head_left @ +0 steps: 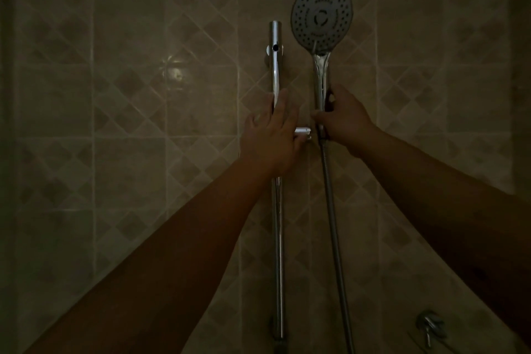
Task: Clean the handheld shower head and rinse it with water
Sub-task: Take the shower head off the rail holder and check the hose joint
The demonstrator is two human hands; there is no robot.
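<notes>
The handheld shower head (321,17) stands upright against the tiled wall, its round grey face with many nozzles turned toward me. My right hand (343,121) grips the lower part of its chrome handle (320,77). From under that hand a metal hose (334,224) runs down. Left of it is the vertical chrome slide rail (275,52). My left hand (273,135) rests on the rail at the holder bracket (302,131), fingers stretched upward along the bar; the thumb side is hidden.
Beige patterned tiles (129,95) cover the whole wall, and the light is dim. A chrome tap fitting (429,325) sits at the bottom right. The rail continues down to a lower mount (277,336) near the bottom edge.
</notes>
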